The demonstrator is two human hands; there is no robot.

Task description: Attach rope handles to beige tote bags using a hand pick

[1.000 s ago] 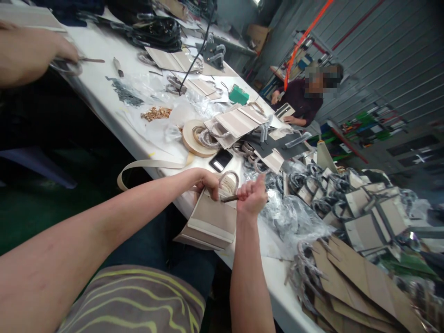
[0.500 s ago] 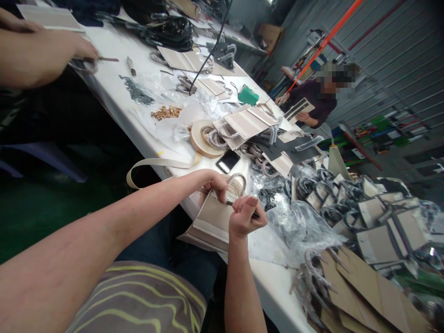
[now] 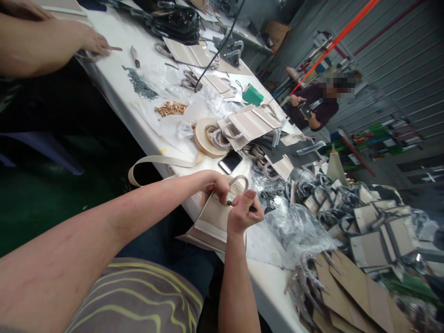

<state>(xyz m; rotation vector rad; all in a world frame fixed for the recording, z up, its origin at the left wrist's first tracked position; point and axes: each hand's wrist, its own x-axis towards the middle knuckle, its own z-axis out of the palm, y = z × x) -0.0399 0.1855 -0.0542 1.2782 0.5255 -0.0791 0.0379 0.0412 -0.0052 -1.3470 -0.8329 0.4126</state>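
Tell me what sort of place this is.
Probably a bag-making workshop: a beige bag is at the edge of a white table, which also bears similar beige pieces and a heap of small gold-coloured parts.

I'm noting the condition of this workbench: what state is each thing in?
Left hand: closed at the bag's top edge
Right hand: fisted around a dark tool
Beige bag: tilted, handle raised in a loop
Tape roll: partly unwound
Phone: lying flat
Gold-coloured pieces: loose, heaped
Clear plastic: crumpled
Green box: open or shut, cannot tell
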